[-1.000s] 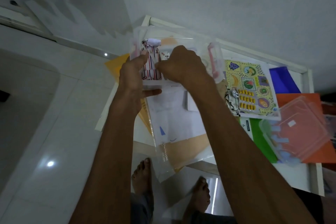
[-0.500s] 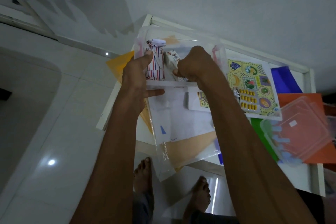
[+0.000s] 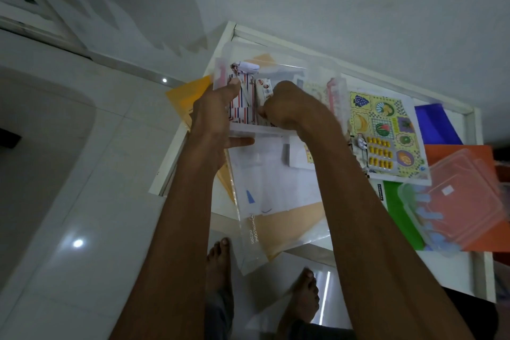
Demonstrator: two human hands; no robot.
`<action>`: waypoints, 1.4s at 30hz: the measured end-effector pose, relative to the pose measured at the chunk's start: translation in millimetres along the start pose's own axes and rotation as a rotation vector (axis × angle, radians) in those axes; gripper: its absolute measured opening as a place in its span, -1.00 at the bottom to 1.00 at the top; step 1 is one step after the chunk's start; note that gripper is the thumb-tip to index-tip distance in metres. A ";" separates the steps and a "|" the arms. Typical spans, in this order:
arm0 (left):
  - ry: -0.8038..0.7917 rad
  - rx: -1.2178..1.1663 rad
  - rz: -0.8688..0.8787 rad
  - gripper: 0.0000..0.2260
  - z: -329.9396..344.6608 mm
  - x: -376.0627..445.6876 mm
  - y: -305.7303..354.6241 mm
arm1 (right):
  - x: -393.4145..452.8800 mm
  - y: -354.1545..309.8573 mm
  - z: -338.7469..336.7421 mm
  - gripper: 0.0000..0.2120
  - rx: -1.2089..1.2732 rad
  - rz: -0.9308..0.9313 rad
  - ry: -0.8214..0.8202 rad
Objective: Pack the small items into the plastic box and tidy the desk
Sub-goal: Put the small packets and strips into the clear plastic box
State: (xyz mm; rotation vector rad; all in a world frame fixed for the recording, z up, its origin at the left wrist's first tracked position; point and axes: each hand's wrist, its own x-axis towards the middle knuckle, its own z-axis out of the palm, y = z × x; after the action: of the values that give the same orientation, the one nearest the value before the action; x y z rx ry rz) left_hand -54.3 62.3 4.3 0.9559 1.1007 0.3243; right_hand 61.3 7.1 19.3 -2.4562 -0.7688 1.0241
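on the white table we see the clear plastic box at the far left corner; right of the box lies its lid. our left hand grips the box's near wall, thumb inside, while right hand fingers curl inside the box; whether they pinch anything we cannot tell.

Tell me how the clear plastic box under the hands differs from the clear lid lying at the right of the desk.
The plastic box is deep and holds packets; the lid is shallow and holds nothing. The left hand grips the box's near-left corner and the right hand is curled inside it; no hand touches the lid. The box sits at the desk's far left, the lid on orange and green sheets. Both are clear plastic.
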 end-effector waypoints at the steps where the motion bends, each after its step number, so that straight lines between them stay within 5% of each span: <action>1: 0.001 -0.005 -0.003 -0.65 -0.3 0.0 0.5 | 1.6 1.3 -1.3 -0.85 -0.053 -0.006 0.001; 7: -0.018 -0.021 -0.008 -0.66 -1.8 -2.0 2.2 | 3.0 5.6 -16.9 -0.60 -0.224 0.025 -0.097; 18: -0.040 -0.031 -0.035 -0.63 -3.4 -5.1 5.8 | 2.1 10.1 -15.0 -0.60 -0.123 -0.100 0.248; 22: -0.011 -0.025 -0.032 -0.65 -5.7 -4.1 6.3 | -0.7 11.1 -17.6 -0.53 -0.131 -0.156 0.100; 27: 0.026 -0.010 -0.018 -0.67 -8.7 -2.7 5.8 | -19.0 27.3 -38.5 -0.72 0.260 -0.194 0.183; 32: 0.082 -0.072 0.002 -0.65 -12.5 1.0 5.2 | -35.6 74.1 -70.9 -0.83 0.719 -0.211 0.590; 34: 0.120 -0.118 0.010 -0.67 -11.9 1.5 5.4 | -31.6 100.5 -71.3 -0.84 0.621 -0.089 0.672; 37: 0.151 -0.148 0.012 -0.69 -7.9 1.2 5.4 | -20.6 136.7 -56.7 -0.86 0.223 0.110 0.517; 42: 0.133 -0.119 0.026 -0.70 -5.5 -0.1 4.2 | -17.5 140.2 -23.2 -0.69 0.099 0.046 0.437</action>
State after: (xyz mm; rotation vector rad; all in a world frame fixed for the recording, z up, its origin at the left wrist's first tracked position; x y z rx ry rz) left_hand -58.2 67.4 7.0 0.8527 1.1775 0.4751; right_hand 115.9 -116.3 -28.8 -2.4890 -0.5060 0.4922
